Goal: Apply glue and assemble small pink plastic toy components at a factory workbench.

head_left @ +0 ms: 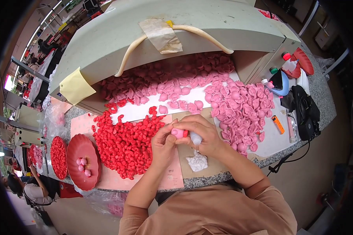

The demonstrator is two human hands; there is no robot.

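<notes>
My left hand (163, 144) and my right hand (202, 133) meet over the table's front edge, both pinching a small pink petal-shaped piece (178, 133) with a red bit at its right side. My right hand also grips a small white squeeze bottle (196, 138), its tip pointing down. A crumpled white tissue (197, 161) lies just below the hands. To the left sits a heap of small red pieces (125, 141). A spread of pink petal pieces (243, 107) lies to the right.
A red shell-shaped dish (76, 150) holding three pink pieces stands at the left, beside another dish of red pieces (59, 156). A large grey-green hood (164, 31) covers more pink pieces behind. Bottles, an orange cutter (278, 124) and black items (304, 113) sit at right. Another person (31, 190) works lower left.
</notes>
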